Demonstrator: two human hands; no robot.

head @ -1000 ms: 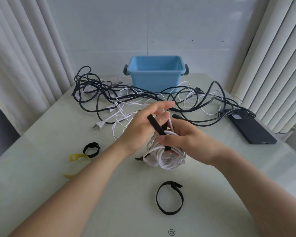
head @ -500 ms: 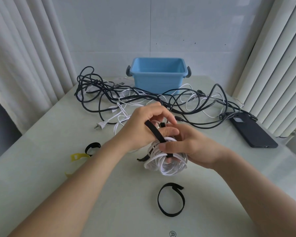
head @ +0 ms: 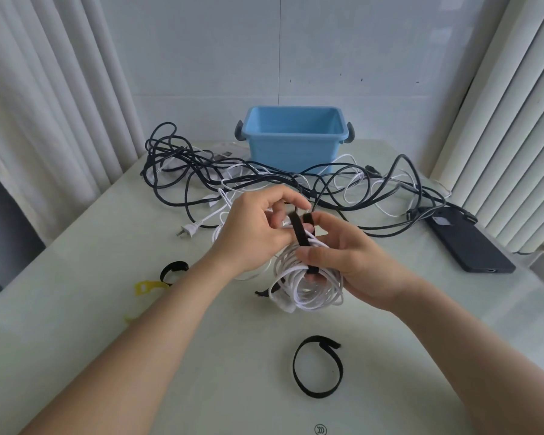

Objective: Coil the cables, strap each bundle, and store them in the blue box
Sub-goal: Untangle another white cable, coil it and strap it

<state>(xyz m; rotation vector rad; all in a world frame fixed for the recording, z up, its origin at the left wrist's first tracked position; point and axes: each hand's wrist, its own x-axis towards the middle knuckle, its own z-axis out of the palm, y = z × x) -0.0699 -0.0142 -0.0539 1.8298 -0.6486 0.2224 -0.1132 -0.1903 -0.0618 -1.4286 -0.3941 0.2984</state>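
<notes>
Nearest to the camera, one closed black strap (head: pixel 317 367) is seen lying as a flat ring on the table (head: pixel 76 340). Two bare forearms are cut off by the lower edge.

Behind the ring, one white cable coil (head: pixel 308 287) is held between the two hands. It is gripped by the right hand (head: pixel 355 255), whose fingers are curled under the turns. The thumb of this hand is pressed on a long black strap (head: pixel 300 233) that is laid across the coil. The upper part of this strap is pinched by the curled fingers of the left hand (head: pixel 252 227). The ends of the strap are hidden by the fingers. Whether the coil touches the table cannot be told.

To the left, one yellow strap (head: pixel 145 287) and one small black strap (head: pixel 173 270) are found just beside each other. The yellow one is partly covered by the left forearm. Four straps are counted in all: three black and one yellow.

Further back, one white plug (head: pixel 187 230) is seen at the edge of a tangle of loose cables (head: pixel 220 180), black and white. They cross too much to be counted. At the right, one flat black device (head: pixel 465 243) is lying, with cable over its far corner.

Farthest, one blue box (head: pixel 292 146) is standing open behind the tangle. Its bottom is not visible.
</notes>
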